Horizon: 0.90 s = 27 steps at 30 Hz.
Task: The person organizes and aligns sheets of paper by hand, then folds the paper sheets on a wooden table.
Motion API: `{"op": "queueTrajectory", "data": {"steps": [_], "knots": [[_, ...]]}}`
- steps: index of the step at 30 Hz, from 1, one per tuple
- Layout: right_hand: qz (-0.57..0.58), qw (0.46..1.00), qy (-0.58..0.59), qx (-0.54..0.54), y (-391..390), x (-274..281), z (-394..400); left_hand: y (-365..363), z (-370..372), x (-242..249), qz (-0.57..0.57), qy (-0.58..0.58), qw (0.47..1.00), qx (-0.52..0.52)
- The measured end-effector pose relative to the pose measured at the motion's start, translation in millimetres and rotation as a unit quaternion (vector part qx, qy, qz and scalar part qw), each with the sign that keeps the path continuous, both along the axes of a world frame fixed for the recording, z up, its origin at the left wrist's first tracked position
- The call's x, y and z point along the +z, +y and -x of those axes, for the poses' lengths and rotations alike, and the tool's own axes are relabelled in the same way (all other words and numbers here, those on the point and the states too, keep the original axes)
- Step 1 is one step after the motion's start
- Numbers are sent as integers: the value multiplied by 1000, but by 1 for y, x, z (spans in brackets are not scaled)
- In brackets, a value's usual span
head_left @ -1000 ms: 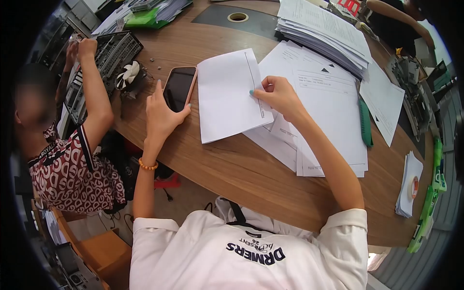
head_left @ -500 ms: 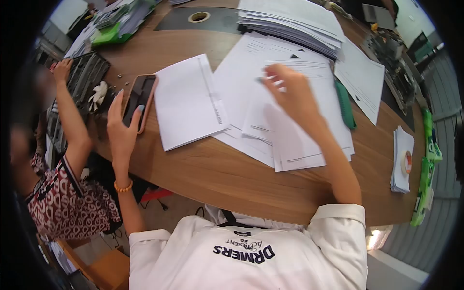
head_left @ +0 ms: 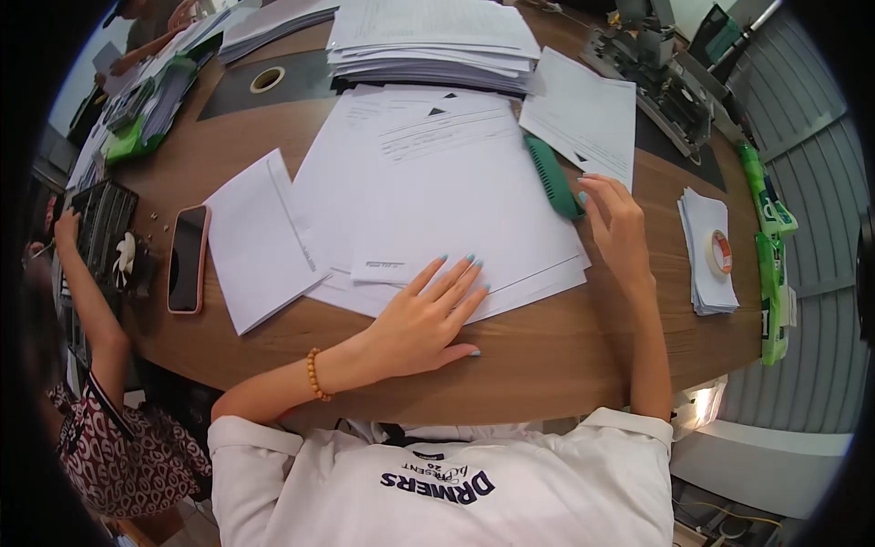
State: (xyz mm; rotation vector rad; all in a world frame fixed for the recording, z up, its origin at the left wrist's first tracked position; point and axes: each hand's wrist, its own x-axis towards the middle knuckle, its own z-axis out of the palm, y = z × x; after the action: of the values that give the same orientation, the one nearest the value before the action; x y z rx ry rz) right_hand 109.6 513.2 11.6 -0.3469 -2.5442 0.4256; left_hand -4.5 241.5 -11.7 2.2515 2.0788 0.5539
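Observation:
My left hand [head_left: 428,314] lies flat, fingers spread, on the near edge of a spread of white printed sheets [head_left: 456,191] on the wooden table [head_left: 547,356]. My right hand [head_left: 615,223] rests at the right edge of those sheets, its fingertips touching the near end of a green stapler [head_left: 551,173]. A folded white paper [head_left: 260,239] lies loose to the left, and beside it a phone [head_left: 188,258] in a pink case, face up. Neither hand grips anything.
A tall stack of papers [head_left: 428,41] stands at the back. A small paper pile with a tape roll [head_left: 719,252] lies right, next to green packets [head_left: 770,246]. Another person's arm [head_left: 87,292] reaches to a circuit board with a fan [head_left: 123,260] at left. A metal device [head_left: 661,77] sits far right.
My left hand left the phone and came down flat on the sheets. My right hand let go of the folded paper and moved right to the green stapler. The view swung right.

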Motion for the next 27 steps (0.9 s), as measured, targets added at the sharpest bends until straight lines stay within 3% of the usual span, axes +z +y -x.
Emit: {"op": "queueTrajectory", "data": {"steps": [2, 4, 8, 10, 11, 13, 15, 17, 18, 22, 25, 27], "knots": [[-17, 1000, 6, -18, 25, -8, 3, 3, 0, -1, 15, -8, 1000, 2], [-194, 980, 9, -29, 51, -21, 14, -1, 0, 6, 6, -11, 1000, 22], [-261, 965, -22, 25, 88, -39, 35, -10, 4, 25, -8, -37, 998, 40], [-280, 947, -153, -25, 96, -38, 37, -20, 9, 31, -41, -14, 995, 84], [-280, 948, -149, -23, 91, -28, 37, -24, 12, 35, -59, -28, 992, 110], [-283, 952, -13, -112, 77, 1, 30, -37, 21, 38, -82, -42, 986, 141], [-337, 935, 110, -23, 40, 33, 28, -52, 32, 39, -122, -46, 974, 184], [-344, 927, 81, 122, -7, 54, 22, -58, 38, 41, -159, -75, 961, 215], [-298, 941, 48, 155, -31, 55, 16, -60, 42, 43, -202, -102, 945, 237], [-343, 888, 104, 288, -112, 41, -5, -58, 55, 48, -225, -116, 949, 188], [-308, 835, 81, 450, -147, 39, -23, -63, 55, 39, -177, -157, 961, 143], [-275, 827, 91, 482, -160, 38, -32, -69, 50, 48, -111, -117, 980, 117]]}}
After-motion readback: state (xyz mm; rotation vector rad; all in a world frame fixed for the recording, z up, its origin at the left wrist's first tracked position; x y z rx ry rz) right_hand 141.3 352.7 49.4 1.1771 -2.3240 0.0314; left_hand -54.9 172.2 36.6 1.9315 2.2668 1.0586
